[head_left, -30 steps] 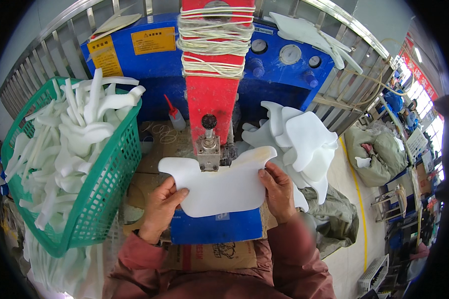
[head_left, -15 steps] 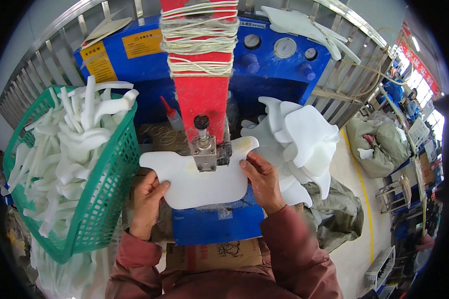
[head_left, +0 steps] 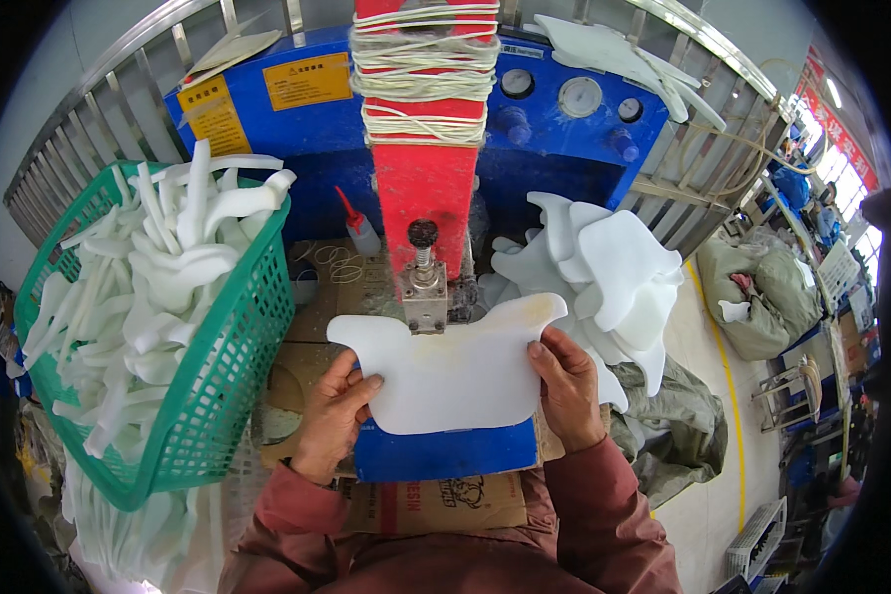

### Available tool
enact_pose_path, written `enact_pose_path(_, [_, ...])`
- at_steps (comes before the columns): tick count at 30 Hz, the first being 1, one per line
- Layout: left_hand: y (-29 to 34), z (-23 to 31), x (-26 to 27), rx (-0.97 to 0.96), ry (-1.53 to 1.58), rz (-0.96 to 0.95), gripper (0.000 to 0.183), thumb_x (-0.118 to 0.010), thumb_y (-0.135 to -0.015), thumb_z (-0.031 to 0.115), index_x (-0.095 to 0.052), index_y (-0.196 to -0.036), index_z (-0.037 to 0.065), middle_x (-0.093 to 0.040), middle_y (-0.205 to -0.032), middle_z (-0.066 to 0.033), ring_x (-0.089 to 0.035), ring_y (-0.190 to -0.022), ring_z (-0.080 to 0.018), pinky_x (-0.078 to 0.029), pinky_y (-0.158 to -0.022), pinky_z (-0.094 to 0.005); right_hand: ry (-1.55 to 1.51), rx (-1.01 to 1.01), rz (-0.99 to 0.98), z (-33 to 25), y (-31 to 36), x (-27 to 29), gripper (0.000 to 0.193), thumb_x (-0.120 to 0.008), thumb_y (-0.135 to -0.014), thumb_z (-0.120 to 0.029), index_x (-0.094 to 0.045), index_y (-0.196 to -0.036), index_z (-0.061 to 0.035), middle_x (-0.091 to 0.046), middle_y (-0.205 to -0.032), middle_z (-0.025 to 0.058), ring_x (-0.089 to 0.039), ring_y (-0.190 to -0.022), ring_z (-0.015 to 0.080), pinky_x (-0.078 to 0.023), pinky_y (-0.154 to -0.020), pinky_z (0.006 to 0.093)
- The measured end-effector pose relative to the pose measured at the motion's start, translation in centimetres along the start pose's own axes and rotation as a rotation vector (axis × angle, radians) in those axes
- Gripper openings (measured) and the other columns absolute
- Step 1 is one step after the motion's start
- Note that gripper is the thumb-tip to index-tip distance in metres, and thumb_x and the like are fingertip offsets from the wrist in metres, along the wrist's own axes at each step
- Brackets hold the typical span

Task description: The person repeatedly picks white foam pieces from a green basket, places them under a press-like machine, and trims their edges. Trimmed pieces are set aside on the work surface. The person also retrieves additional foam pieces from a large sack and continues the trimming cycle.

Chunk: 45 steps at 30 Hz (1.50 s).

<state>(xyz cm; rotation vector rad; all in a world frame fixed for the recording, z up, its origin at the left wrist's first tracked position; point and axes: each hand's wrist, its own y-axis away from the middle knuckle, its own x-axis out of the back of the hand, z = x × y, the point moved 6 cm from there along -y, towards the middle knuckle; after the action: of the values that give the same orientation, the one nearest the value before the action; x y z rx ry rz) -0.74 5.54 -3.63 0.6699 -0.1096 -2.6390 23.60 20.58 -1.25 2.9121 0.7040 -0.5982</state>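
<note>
A flat white foam piece with a curved upper edge and two ear-like corners is held between my two hands. My left hand pinches its left edge, thumb on top. On its right edge my right hand grips just below the yellowish corner. The piece sits directly in front of the metal head of a red machine arm, whose lower end stands close to the curved edge; whether they touch I cannot tell. Under the piece lies a blue surface.
At left stands a green basket heaped with white foam strips. Stacked white foam pieces lie to the right, above a grey-green sack. Behind the arm is a blue panel with gauges, and a red-tipped bottle stands beside the arm.
Both hands have brought the foam piece toward me and slightly right, out from under the metal head. The whole scene has shifted a little to the right in view.
</note>
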Motion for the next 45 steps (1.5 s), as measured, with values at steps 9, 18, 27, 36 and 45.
enact_pose_path(9, [-0.2,-1.2,-2.0,0.037,-0.106,-0.036,0.047,-0.064,-0.100,0.005,-0.054,-0.146,0.008,-0.073,-0.106,-0.0005,-0.051,-0.067,0.0022,-0.035,-0.053,-0.0149,0.022,0.032,0.055,-1.7,1.8,2.0,0.031,-0.062,-0.103,-0.008,-0.064,-0.131,0.0054,-0.071,-0.118,0.0075,-0.066,-0.103,0.0120,-0.053,-0.090,0.0254])
enact_pose_path(18, [0.1,-2.5,-3.5,0.101,-0.130,-0.079,0.044,-0.063,-0.100,0.006,-0.055,-0.143,0.010,-0.072,-0.103,0.0017,-0.048,-0.066,0.0014,-0.036,-0.055,-0.0167,0.044,0.041,0.121,-1.9,3.8,4.3,0.030,-0.062,-0.103,-0.007,-0.064,-0.130,0.0065,-0.073,-0.115,0.0073,-0.066,-0.101,0.0112,-0.052,-0.090,0.0251])
enact_pose_path(27, [0.1,-3.0,-5.6,0.149,-0.170,-0.127,0.050,-0.063,-0.099,0.008,-0.053,-0.148,0.009,-0.071,-0.100,0.0005,-0.054,-0.070,0.0003,-0.036,-0.056,-0.0157,0.056,0.057,0.194,-2.4,5.6,6.3,0.027,-0.060,-0.103,-0.004,-0.065,-0.127,0.0064,-0.073,-0.114,0.0071,-0.066,-0.101,0.0110,-0.050,-0.089,0.0244])
enact_pose_path(36, [-0.5,-4.6,-7.1,0.165,-0.078,-0.190,0.054,-0.065,-0.099,0.008,-0.051,-0.151,0.012,-0.071,-0.105,0.0007,-0.057,-0.077,-0.0008,-0.041,-0.060,-0.0167,0.101,0.078,0.258,-2.7,6.7,8.2,0.024,-0.059,-0.103,-0.004,-0.065,-0.125,0.0062,-0.072,-0.111,0.0059,-0.064,-0.096,0.0098,-0.049,-0.086,0.0240])
enact_pose_path(45, [2.5,-5.6,-4.2,0.124,-0.344,-0.321,0.020,-0.065,-0.104,0.023,-0.054,-0.108,0.007,-0.059,-0.091,0.0024,-0.053,-0.082,-0.0061,-0.048,-0.069,-0.0286,0.315,0.074,0.182,-0.1,8.5,7.8,0.021,-0.057,-0.101,-0.011,-0.066,-0.113,0.0037,-0.069,-0.104,0.0047,-0.061,-0.093,0.0133,-0.048,-0.084,0.0283])
